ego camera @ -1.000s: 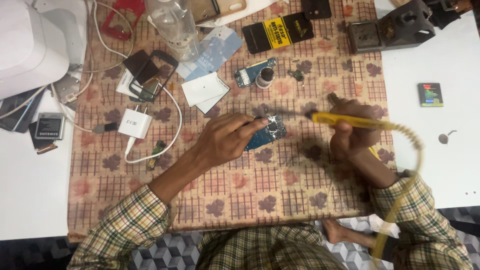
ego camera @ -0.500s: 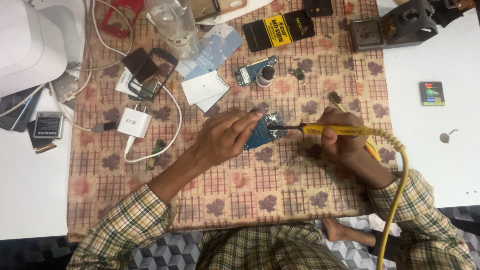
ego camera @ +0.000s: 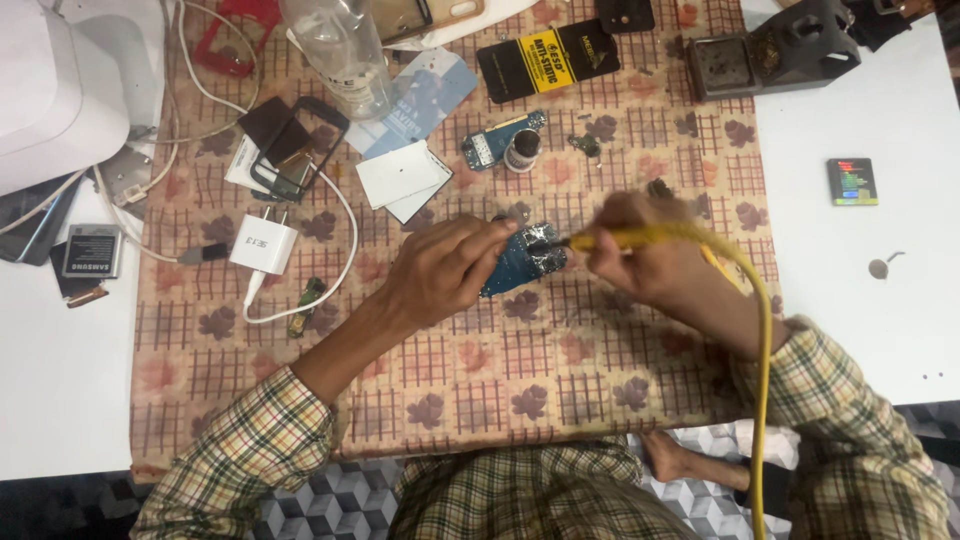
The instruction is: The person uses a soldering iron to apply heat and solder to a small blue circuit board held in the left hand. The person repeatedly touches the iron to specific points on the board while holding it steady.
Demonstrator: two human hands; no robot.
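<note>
Soldering underway: left hand (ego camera: 445, 275) pinches the blue circuit board (ego camera: 522, 260), right hand (ego camera: 650, 260) grips 1 yellow iron (ego camera: 640, 237) (tip touching); steadiness needed next.

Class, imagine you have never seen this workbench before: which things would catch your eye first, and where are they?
At the centre of the patterned cloth, the left hand steadies a small blue circuit board while the right hand holds a yellow soldering iron with its tip at the board's edge. The iron's yellow cable runs down the right side. A white charger with its cord lies to the left.
</note>
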